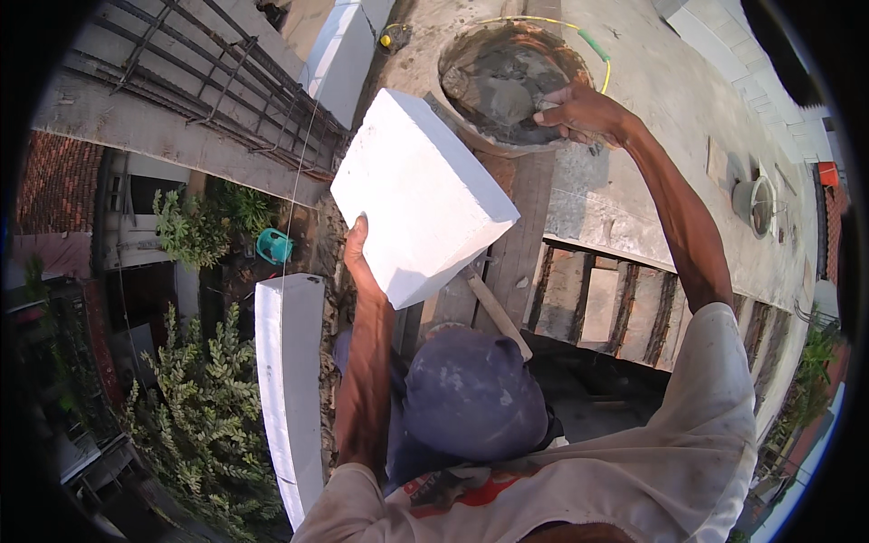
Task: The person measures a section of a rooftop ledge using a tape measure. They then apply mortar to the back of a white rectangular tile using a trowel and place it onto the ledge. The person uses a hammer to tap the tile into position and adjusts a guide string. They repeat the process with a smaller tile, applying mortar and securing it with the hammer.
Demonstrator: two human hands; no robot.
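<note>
My left hand (360,249) grips a white rectangular block (416,195) along its lower left side, holding it tilted over the planks. My right hand (579,118) reaches into a round tub (449,89) of wet grey mortar (511,63), its fingers closed on something mostly hidden, perhaps a trowel. Below the held block, a wooden-handled tool (498,317) lies by my dusty dark-clad knee (471,389); its head is hidden. An upright white block (290,380) stands just left of my left forearm.
Rebar cages (217,81) run along the upper left beside more white blocks (339,54). A drop to a yard with plants (195,407) lies left, crossed by a thin string. A slatted opening (606,303) is below right; a bucket (751,204) and yellow hose (602,72) are on the concrete.
</note>
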